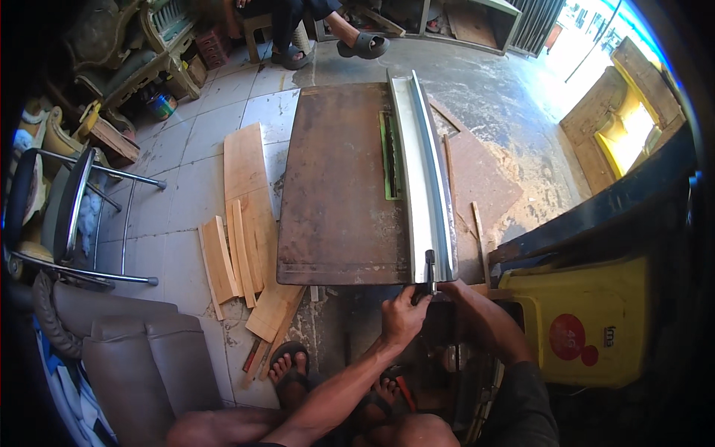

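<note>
A saw table [335, 186] with a dark brown top stands in front of me, and a green-edged slot [390, 160] is cut in it. Along its right side lies a long pale metal channel [421, 171], running from the far edge to the near one. A small metal clamp [430, 268] sits upright over the channel's near end. Just below the table's front edge, my left hand [404, 320] has its fingers closed around the lower part of the clamp. My right hand [453, 290] reaches to the same corner from the right; its fingers are hidden by the table edge.
Boards and wood strips [246, 216] lie on the tiles left of the table. A chrome-legged chair [78, 208] and a grey padded seat [149, 357] are at left. At right are a yellow plastic bin [588, 320] and sawdust. Another person's sandalled feet [363, 46] show beyond the table.
</note>
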Available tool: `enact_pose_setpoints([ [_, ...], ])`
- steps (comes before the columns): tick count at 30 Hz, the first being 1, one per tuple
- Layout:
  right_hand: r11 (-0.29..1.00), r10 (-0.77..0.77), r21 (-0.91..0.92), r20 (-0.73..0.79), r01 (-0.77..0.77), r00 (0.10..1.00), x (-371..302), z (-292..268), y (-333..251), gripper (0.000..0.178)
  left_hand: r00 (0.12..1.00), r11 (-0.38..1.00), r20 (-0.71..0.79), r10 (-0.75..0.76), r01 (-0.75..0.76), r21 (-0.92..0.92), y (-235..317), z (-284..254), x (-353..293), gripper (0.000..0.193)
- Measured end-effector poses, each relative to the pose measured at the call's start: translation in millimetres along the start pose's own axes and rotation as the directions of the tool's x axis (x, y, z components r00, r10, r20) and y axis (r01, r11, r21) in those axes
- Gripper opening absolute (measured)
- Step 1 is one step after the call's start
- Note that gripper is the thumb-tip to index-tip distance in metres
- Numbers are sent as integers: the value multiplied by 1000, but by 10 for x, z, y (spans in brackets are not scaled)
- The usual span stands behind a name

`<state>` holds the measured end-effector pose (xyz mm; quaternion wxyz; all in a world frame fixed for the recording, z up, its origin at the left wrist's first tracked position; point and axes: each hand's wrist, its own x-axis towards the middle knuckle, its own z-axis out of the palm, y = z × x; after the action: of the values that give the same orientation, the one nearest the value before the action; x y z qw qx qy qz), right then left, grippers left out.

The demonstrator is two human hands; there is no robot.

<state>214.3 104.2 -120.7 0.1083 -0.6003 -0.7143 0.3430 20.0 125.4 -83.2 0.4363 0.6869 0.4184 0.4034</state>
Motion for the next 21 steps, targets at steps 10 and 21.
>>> enact_pose_setpoints([
  [10, 997, -81, -4, 63, 82, 995, 74, 34, -18, 29, 1000, 999, 23, -21, 20, 40, -2, 27, -12, 16],
  [21, 992, -129, 11, 103, 128, 986, 371, -137, 151, 30, 989, 996, 130, 65, -72, 45, -33, -59, 3, 12],
])
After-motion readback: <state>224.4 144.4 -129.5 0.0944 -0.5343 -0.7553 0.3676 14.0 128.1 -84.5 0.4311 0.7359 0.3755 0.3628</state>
